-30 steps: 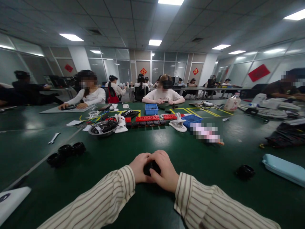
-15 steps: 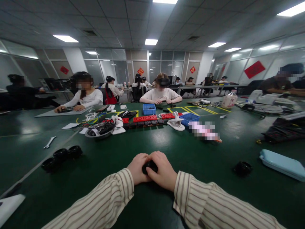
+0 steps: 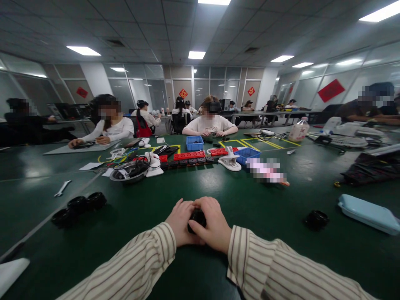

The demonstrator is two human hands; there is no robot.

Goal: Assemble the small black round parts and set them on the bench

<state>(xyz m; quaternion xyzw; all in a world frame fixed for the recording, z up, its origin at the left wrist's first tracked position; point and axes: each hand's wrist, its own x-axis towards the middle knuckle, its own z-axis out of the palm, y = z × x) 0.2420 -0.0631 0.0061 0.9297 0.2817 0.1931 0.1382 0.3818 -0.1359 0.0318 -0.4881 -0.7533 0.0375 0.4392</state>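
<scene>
Both of my hands are closed around one round black part (image 3: 197, 221) low in the middle of the view, above the green table. My left hand (image 3: 181, 221) wraps its left and far side. My right hand (image 3: 214, 223) covers it from the right, with the thumb across its near face. Much of the part is hidden by fingers, so its exact kind does not show. A similar black ring-shaped part (image 3: 316, 219) lies to the right of my hands. Several more black ring-shaped parts (image 3: 77, 205) sit in a group at the left.
A wrench (image 3: 63, 188) lies at the left, and a light blue case (image 3: 368, 213) at the right. Farther back are a metal bowl of cables (image 3: 117, 177), red strips (image 3: 189, 155), a white clip base (image 3: 230, 160) and a blue basket (image 3: 248, 155). People sit across the table.
My hands stay around the black part. The left fingers have shifted slightly, with one lifted, and more of the part shows. The view has moved a little.
</scene>
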